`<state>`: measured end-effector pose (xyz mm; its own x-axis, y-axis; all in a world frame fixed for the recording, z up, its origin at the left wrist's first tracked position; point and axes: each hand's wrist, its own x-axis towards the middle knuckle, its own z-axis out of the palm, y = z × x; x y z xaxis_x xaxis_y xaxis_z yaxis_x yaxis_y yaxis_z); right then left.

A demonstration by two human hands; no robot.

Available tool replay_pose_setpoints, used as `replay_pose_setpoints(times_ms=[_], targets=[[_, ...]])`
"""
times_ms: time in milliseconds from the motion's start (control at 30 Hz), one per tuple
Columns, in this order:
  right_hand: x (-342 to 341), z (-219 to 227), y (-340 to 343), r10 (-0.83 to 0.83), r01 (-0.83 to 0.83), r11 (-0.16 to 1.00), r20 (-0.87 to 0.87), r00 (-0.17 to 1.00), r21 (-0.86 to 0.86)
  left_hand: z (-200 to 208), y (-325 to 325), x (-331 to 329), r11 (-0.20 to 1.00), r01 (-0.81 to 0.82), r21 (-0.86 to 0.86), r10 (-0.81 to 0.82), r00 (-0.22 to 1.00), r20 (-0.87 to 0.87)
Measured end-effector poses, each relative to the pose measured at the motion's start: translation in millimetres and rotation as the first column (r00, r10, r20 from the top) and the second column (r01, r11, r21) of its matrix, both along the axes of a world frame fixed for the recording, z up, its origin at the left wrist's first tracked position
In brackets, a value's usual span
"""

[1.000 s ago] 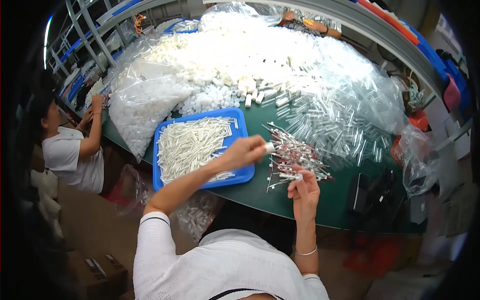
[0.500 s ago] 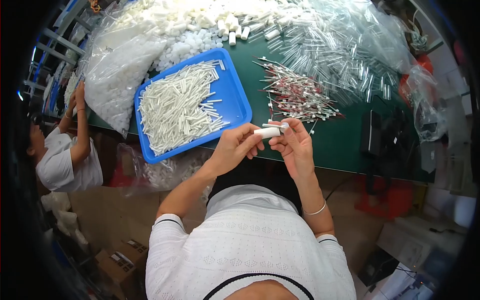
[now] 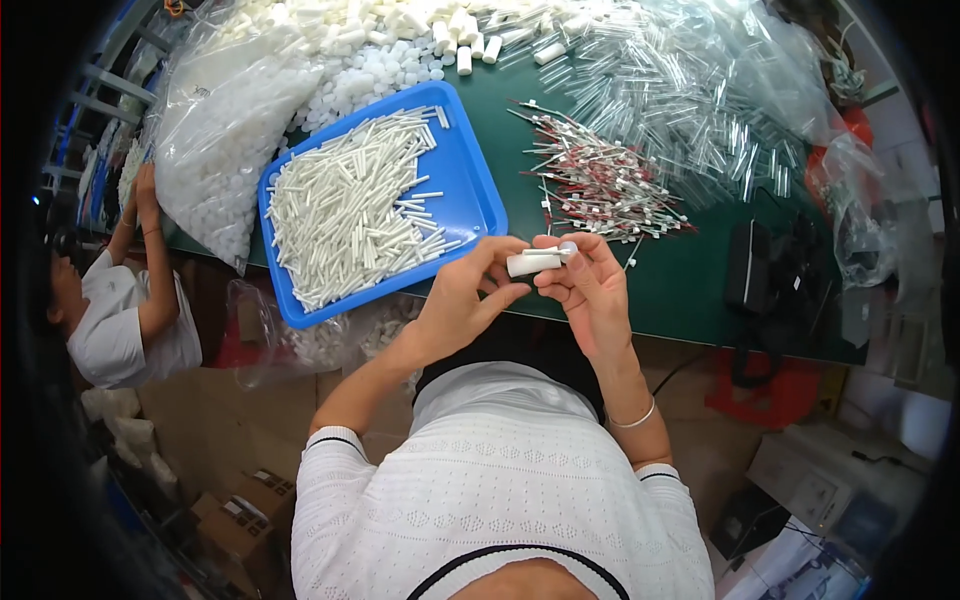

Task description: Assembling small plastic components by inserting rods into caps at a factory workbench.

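Note:
Both hands meet over the near edge of the green table (image 3: 690, 270). My left hand (image 3: 470, 295) grips a short white tube (image 3: 530, 264) from the left. My right hand (image 3: 585, 280) pinches the tube's right end, where a thin part sits at its tip. A blue tray (image 3: 470, 190) filled with thin white sticks (image 3: 350, 205) lies just left of my hands. Beyond them is a loose heap of red and white wired parts (image 3: 600, 180).
Clear plastic tubes (image 3: 690, 90) lie in sheets of film at the back right. A bag of white caps (image 3: 220, 130) and loose white tubes (image 3: 440, 30) sit at the back left. Another person (image 3: 120, 310) works at the left. A black device (image 3: 770, 265) rests at the right.
My left hand has pulled back from the wired parts to my body with the white tube. My right hand has joined it at the tube's end. The view has tilted down.

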<state>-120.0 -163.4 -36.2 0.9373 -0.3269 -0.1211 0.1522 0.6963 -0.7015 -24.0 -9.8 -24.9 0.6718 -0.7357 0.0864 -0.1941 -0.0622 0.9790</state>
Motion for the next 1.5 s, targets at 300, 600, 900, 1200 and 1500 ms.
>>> replay_pose_setpoints(times_ms=[300, 600, 900, 1200, 1500], targets=[[1, -2, -7, 0.045, -0.048, 0.998, -0.058, 0.997, -0.045, -5, 1, 8, 0.995, -0.037, 0.088, 0.023, 0.988, 0.154], [2, -10, -3, 0.017, -0.001, 0.955, 0.051, 0.999, -0.298, 13, -4, 3, 0.998, -0.009, 0.056, 0.019, 0.985, -0.169], [12, 18, -22, -0.073, 0.230, -0.088, 0.236, 0.969, -0.969, 19, -26, 40, 0.946, 0.323, 0.034, -0.295, 0.898, -0.327], [2, 32, -36, -0.213, 0.169, -0.010, 0.168, 0.963, -0.985, -26, -193, 192, 0.925, -0.288, 0.248, -0.058, 0.538, 0.841], [-24, 38, -52, -0.342, 0.148, 0.214, 0.068, 0.937, -0.966, 9, -134, 160, 0.973, -0.091, 0.213, -0.036, 0.849, 0.527]])
